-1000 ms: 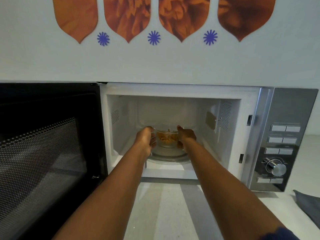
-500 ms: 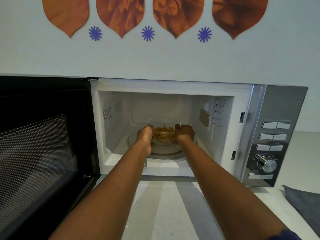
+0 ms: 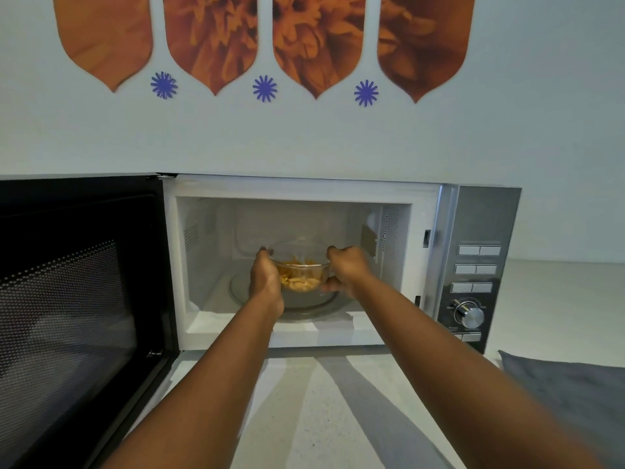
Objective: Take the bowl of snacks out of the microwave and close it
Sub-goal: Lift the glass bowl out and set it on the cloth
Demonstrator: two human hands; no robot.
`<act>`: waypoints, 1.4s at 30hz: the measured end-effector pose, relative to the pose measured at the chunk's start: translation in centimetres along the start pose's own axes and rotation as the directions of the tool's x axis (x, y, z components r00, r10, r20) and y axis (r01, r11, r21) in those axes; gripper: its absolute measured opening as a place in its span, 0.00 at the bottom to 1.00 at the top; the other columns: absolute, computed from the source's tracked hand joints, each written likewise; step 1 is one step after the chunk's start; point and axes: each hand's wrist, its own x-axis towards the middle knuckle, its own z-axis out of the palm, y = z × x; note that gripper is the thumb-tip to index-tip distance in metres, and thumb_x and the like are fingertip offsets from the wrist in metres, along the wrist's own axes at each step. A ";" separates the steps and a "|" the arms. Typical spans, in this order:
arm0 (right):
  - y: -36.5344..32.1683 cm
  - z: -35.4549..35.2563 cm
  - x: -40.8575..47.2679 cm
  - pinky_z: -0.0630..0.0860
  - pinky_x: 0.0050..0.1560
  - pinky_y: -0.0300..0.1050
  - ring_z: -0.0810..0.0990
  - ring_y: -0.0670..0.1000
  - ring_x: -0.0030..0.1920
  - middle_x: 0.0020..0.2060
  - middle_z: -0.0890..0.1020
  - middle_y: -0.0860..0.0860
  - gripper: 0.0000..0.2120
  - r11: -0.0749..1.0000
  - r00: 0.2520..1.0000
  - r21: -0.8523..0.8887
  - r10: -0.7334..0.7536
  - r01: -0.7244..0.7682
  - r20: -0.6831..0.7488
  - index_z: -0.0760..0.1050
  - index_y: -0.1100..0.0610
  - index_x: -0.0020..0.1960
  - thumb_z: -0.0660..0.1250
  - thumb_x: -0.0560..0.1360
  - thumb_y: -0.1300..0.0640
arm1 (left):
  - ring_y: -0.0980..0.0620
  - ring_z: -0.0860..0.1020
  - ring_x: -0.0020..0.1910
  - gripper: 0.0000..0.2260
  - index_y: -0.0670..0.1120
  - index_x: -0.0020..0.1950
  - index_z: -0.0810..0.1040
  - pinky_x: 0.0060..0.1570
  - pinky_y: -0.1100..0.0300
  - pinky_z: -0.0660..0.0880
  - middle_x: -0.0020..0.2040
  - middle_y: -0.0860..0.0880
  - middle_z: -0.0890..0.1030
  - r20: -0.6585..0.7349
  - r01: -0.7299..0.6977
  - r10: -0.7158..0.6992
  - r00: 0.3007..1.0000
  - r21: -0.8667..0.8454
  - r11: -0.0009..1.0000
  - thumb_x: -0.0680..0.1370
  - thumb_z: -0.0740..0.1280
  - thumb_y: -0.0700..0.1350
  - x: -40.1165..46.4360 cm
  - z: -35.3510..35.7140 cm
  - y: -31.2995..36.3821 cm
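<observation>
I had my left hand (image 3: 265,277) and right hand (image 3: 345,269) clasped on opposite sides of the glass bowl of snacks (image 3: 301,272). It was inside the microwave (image 3: 304,191), above the turntable (image 3: 304,304), door (image 3: 77,299) wide open.

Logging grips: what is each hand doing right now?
Left hand: closed on the glass bowl of snacks, left side.
Right hand: closed on the bowl's right side.

Your speckled white counter (image 3: 304,418) carries the microwave (image 3: 304,189) against its back edge, door (image 3: 77,299) swung open leftward; a grey cloth (image 3: 568,394) lies at the right edge.
</observation>
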 end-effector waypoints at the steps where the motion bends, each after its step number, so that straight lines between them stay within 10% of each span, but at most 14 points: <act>1: 0.0 -0.2 -0.6 0.80 0.50 0.63 0.80 0.62 0.32 0.28 0.76 0.59 0.14 1.000 1.000 -0.011 -0.007 0.007 0.012 0.70 0.62 0.35 0.57 0.77 0.57 | 0.44 0.76 0.54 0.18 0.47 0.63 0.75 0.58 0.51 0.75 0.59 0.43 0.77 -0.018 -0.017 0.017 1.000 -0.012 1.000 0.80 0.52 0.52 -0.4 0.1 0.1; 8: -1.5 -2.5 -4.9 0.81 0.35 0.50 0.78 0.55 0.24 0.26 0.76 0.56 0.15 0.994 0.998 -0.096 -0.060 0.057 -0.032 0.69 0.58 0.32 0.56 0.76 0.56 | 0.43 0.75 0.50 0.15 0.43 0.51 0.78 0.52 0.50 0.74 0.51 0.41 0.77 -0.149 -0.117 0.100 0.984 -0.110 0.987 0.77 0.53 0.45 -4.4 1.7 0.6; 14: -1.9 -5.7 -8.1 0.80 0.50 0.59 0.84 0.61 0.36 0.30 0.80 0.56 0.17 0.969 0.969 -0.209 -0.170 0.132 -0.179 0.78 0.62 0.47 0.55 0.74 0.53 | 0.48 0.74 0.43 0.14 0.45 0.55 0.78 0.43 0.61 0.72 0.49 0.47 0.75 -0.144 -0.164 0.137 0.980 -0.190 0.968 0.78 0.54 0.42 -9.6 3.7 0.4; 18: -1.8 -8.1 -9.8 0.79 0.53 0.60 0.83 0.62 0.46 0.45 0.82 0.59 0.19 0.971 0.942 -0.188 -0.198 0.150 -0.270 0.79 0.63 0.51 0.54 0.74 0.53 | 0.44 0.75 0.59 0.17 0.42 0.63 0.75 0.60 0.55 0.72 0.62 0.43 0.77 -0.111 -0.195 0.179 0.978 -0.156 0.968 0.79 0.52 0.43 -13.0 5.1 -0.1; 30: -0.8 -17.3 -15.0 0.76 0.59 0.60 0.79 0.63 0.54 0.52 0.82 0.62 0.18 0.990 0.836 -0.079 -0.139 0.114 -0.532 0.81 0.60 0.50 0.56 0.70 0.54 | 0.42 0.75 0.57 0.17 0.39 0.63 0.73 0.53 0.55 0.71 0.59 0.41 0.78 0.110 -0.157 0.180 0.978 -0.186 0.970 0.80 0.52 0.42 -21.2 10.8 -3.1; 39: 2.1 -24.6 -17.1 0.83 0.45 0.52 0.82 0.60 0.48 0.48 0.84 0.59 0.13 0.999 0.720 -0.015 -0.048 0.051 -0.692 0.80 0.55 0.41 0.57 0.70 0.55 | 0.43 0.75 0.53 0.16 0.43 0.64 0.71 0.47 0.58 0.73 0.61 0.40 0.77 0.384 -0.071 0.099 0.918 -0.085 0.994 0.81 0.51 0.45 -24.5 15.9 -7.5; 42: 3.7 -26.6 -17.5 0.82 0.46 0.53 0.82 0.60 0.48 0.45 0.85 0.58 0.13 1.000 0.674 -0.023 -0.029 0.017 -0.738 0.79 0.55 0.40 0.56 0.70 0.55 | 0.42 0.74 0.61 0.17 0.43 0.66 0.70 0.61 0.51 0.73 0.64 0.41 0.75 0.439 -0.022 0.025 0.898 -0.013 1.000 0.81 0.51 0.44 -25.2 17.5 -9.4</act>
